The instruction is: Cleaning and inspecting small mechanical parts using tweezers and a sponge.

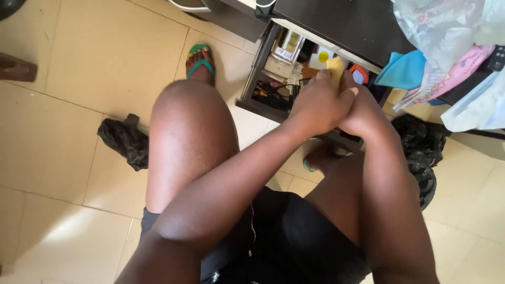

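My left hand [315, 105] and my right hand [363, 108] are pressed together over an open dark drawer [252, 89]. Between them they hold a small pale yellow object [335, 67], which sticks up above the fingers. What the object is cannot be made out. The drawer holds several small boxes, cables and an orange-rimmed item [360, 73]. I am seated, with both knees below the hands.
A dark desk [342, 23] stands above the drawer, with plastic bags and a blue cloth [405, 69] on its right side. Black plastic bags lie on the tiled floor at left [126, 142] and right [421, 152]. My feet wear green flip-flops [201, 60].
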